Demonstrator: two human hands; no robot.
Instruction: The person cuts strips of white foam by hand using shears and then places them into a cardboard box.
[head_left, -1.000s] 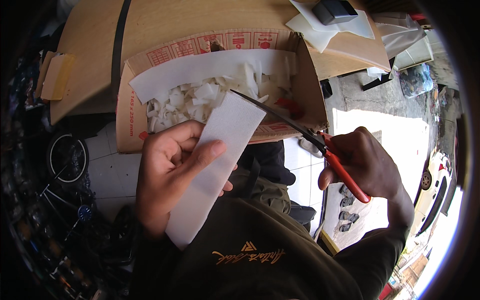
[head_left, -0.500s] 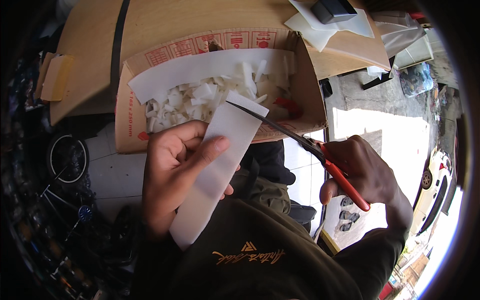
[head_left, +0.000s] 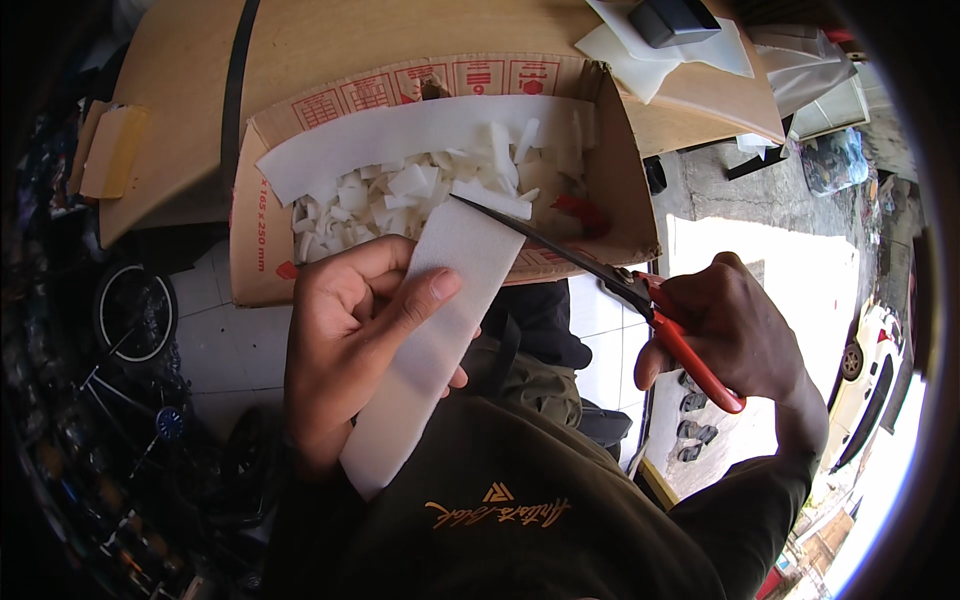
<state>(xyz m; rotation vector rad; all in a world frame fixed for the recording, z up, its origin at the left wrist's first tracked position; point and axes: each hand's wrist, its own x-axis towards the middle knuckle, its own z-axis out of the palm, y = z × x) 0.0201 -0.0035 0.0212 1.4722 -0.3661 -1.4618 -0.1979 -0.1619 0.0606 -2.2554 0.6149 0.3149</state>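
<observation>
My left hand pinches a long white foam strip between thumb and fingers, tilted with its far end up and to the right. In my right hand are scissors with red handles and dark blades. The blades look closed along the strip's far end. Just beyond them a narrow white offcut shows, apart from the strip, above the box. Below, an open cardboard box holds many small white cut pieces and a longer white sheet along its far side.
The box stands against a wooden table. On that table, at the far right, a dark block rests on white sheets. A red scrap lies inside the box. A bicycle wheel is at left, sandals on the floor at right.
The scissors have closed across the strip's far end, and a narrow piece has come off beyond the blades. My right hand has shifted slightly; my left hand keeps its hold.
</observation>
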